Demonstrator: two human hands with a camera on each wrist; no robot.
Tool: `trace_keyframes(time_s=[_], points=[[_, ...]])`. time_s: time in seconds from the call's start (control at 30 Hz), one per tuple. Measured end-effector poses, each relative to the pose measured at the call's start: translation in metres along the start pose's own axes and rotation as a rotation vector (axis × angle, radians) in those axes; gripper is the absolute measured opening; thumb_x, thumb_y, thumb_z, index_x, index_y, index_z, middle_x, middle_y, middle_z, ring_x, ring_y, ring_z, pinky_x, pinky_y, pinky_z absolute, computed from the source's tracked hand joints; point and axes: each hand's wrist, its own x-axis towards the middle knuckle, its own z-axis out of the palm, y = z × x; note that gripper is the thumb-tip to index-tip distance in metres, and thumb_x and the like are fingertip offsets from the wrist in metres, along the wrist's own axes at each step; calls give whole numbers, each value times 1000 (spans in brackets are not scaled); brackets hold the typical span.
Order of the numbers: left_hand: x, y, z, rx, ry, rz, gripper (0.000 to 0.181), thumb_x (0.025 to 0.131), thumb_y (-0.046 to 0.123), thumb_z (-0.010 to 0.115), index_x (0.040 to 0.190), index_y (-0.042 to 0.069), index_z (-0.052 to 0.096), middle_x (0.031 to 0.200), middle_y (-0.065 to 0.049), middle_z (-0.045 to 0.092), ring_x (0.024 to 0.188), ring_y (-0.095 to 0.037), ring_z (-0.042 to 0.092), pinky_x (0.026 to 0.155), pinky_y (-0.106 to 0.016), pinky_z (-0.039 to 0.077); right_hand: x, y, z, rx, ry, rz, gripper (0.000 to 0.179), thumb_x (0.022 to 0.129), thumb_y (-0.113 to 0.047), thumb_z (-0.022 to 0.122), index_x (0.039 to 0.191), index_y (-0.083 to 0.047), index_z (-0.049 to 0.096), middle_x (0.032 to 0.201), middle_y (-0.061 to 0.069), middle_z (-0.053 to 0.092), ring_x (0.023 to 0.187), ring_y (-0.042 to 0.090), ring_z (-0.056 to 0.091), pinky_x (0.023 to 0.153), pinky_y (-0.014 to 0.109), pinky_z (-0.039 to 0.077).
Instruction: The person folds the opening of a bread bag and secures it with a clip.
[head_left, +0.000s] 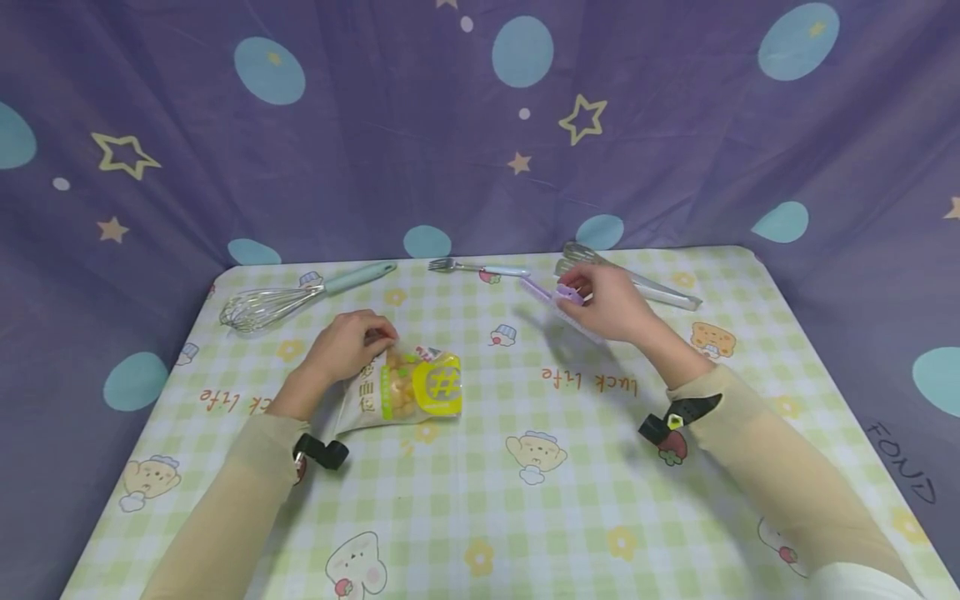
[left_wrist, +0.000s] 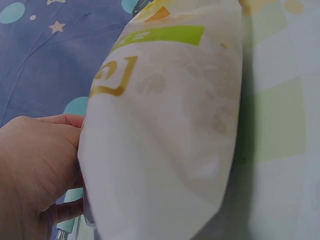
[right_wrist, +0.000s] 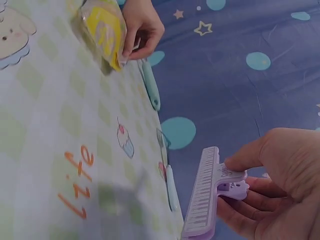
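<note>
A snack bag (head_left: 401,387) with a yellow and white print lies on the checked tablecloth, and my left hand (head_left: 347,346) pinches its far edge. In the left wrist view the bag's pale side (left_wrist: 160,140) fills the middle, with the thumb and fingers at its edge. My right hand (head_left: 609,302) holds a purple bag clip (right_wrist: 206,192) by its two handles, thumb on one side and fingers on the other. The clip has a long bar printed like piano keys. In the head view it casts a shadow on the cloth below.
A whisk (head_left: 300,298) with a mint handle lies at the back left. A fork (head_left: 480,267) lies along the back edge, and metal tongs (head_left: 660,292) lie behind my right hand. A purple patterned curtain (head_left: 420,125) hangs behind the table.
</note>
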Motion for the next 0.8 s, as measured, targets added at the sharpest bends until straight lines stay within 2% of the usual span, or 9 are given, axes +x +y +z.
trace_keyframes(time_s=[0.33, 0.8], points=[[0, 0, 0, 6, -4, -3, 7, 101, 19, 75, 104, 17, 81, 102, -4, 75, 94, -25, 73, 85, -49, 61, 11, -17, 22, 58, -24, -80, 26, 96, -18, 78, 119, -5, 76, 112, 14, 78, 96, 27, 76, 84, 44, 64], [2, 0, 0, 16, -10, -14, 7, 101, 20, 75, 104, 18, 81, 102, -3, 75, 94, -25, 73, 85, -50, 61, 19, -35, 52, 130, -87, -119, 24, 94, -19, 78, 115, -8, 78, 109, 11, 78, 95, 22, 76, 81, 35, 64]])
